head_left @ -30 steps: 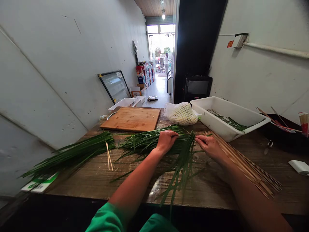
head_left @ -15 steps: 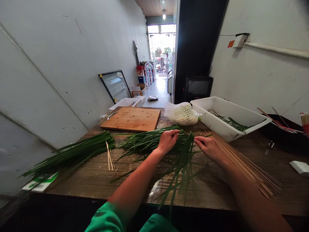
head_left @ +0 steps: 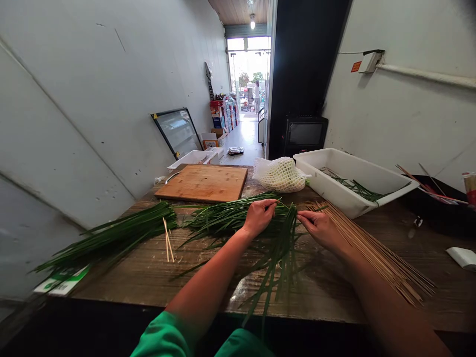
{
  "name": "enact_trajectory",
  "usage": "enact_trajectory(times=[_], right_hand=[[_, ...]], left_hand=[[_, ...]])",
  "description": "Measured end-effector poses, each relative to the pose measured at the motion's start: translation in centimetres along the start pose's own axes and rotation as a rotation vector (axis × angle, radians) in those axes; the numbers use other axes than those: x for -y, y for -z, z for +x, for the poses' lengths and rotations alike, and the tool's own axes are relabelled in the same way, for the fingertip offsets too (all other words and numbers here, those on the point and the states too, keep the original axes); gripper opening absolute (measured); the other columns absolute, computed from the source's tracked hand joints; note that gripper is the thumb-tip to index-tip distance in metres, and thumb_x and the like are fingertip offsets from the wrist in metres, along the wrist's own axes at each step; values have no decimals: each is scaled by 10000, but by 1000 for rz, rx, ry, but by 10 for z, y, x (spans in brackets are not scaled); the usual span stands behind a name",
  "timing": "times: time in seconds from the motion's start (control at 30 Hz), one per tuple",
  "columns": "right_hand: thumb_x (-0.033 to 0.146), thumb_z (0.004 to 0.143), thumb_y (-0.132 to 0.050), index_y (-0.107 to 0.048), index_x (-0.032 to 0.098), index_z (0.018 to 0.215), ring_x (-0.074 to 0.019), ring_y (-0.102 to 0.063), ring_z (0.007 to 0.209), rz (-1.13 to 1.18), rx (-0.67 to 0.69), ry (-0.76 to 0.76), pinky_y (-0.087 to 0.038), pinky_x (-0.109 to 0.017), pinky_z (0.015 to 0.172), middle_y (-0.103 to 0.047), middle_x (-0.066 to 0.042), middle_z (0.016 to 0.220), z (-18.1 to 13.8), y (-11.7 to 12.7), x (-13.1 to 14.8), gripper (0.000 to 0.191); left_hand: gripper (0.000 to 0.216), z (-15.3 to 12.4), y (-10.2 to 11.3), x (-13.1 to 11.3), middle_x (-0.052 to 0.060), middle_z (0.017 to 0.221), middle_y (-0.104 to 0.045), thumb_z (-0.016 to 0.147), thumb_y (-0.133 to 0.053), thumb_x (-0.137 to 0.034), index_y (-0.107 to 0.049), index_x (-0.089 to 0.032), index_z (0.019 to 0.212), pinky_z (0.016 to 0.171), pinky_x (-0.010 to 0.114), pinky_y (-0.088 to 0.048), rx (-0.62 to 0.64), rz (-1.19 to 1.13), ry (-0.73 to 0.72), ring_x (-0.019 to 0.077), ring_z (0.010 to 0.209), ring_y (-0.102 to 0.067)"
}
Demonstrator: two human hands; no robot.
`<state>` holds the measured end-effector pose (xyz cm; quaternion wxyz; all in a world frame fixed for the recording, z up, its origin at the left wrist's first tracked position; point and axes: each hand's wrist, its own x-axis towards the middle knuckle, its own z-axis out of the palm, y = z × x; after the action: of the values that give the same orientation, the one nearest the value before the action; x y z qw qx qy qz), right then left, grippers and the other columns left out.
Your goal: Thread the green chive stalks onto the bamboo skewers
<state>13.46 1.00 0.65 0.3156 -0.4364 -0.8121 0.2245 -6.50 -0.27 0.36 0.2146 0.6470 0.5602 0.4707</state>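
Note:
Over the middle of the table, my left hand [head_left: 259, 216] is closed in a pinch on a thin skewer, of which only a short stretch [head_left: 283, 204] shows. Chinese chives [head_left: 284, 248] hang from that skewer, bunched at the top, their leaves trailing over the table's front edge. My right hand [head_left: 316, 225] pinches at the top of this bunch, thumb and forefinger together; the bit between its fingertips is too small to see fully. Behind my left hand lies a heap of loose chives [head_left: 219, 213]. Long bamboo skewers [head_left: 375, 253] lie to the right, partly under my right arm.
Another chive bundle [head_left: 111, 235] and a few short sticks [head_left: 168, 240] lie left. At the back are a wooden board [head_left: 204, 182], a produce item in foam netting [head_left: 282, 176] and a white tub [head_left: 353, 203]. A black container [head_left: 439, 213] stands right.
My right hand has moved slightly left, closer to my left hand, with the hanging chives shifting a little along. My left hand is almost unmoved.

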Motion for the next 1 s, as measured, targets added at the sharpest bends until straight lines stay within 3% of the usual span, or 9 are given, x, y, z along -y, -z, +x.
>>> enact_trajectory(times=[0.4, 0.6, 0.67, 0.8, 1.0], right_hand=[[334, 841, -482, -718, 191, 919, -200, -666, 758, -9, -13, -2, -479, -269, 668, -735, -51, 883, 0, -5, -4, 287], [325, 839, -478, -714, 187, 917, -202, -664, 778, 3, -25, 0, -484, -278, 703, -732, -54, 870, 1, -7, -6, 285], [331, 837, -476, -715, 182, 915, -203, -664, 764, 6, -37, -13, -484, -275, 687, -733, -50, 847, 2, -4, -7, 292], [344, 829, -479, -724, 184, 880, -192, -661, 715, 4, -63, -18, -481, -261, 653, -734, -37, 815, 4, 1, -8, 297], [346, 804, -488, -731, 174, 850, -194, -661, 690, -21, -45, -22, -477, -257, 621, -736, -50, 790, 5, 1, -9, 301]], left_hand=[[253, -4, -4, 0, -7, 603, -659, 852, -490, -237, -714, -162, 944, 640, 212, -438, 43, 47, -5, 112, 590, -583], [267, -13, -13, -8, 39, 991, -707, 868, -468, -229, -669, -215, 1043, 787, 260, -442, 168, 261, -231, 163, 886, -634], [274, -11, -8, -8, 43, 1040, -691, 874, -471, -257, -647, -227, 1082, 850, 298, -415, 138, 347, -275, 179, 963, -612], [257, -1, 8, 2, 46, 981, -689, 894, -452, -278, -679, -238, 1008, 886, 348, -355, -48, 502, -203, 185, 962, -579], [145, 3, 6, 16, 55, 940, -643, 819, -575, -284, -711, -256, 863, 865, 392, -308, 88, 752, -152, 229, 984, -509]])
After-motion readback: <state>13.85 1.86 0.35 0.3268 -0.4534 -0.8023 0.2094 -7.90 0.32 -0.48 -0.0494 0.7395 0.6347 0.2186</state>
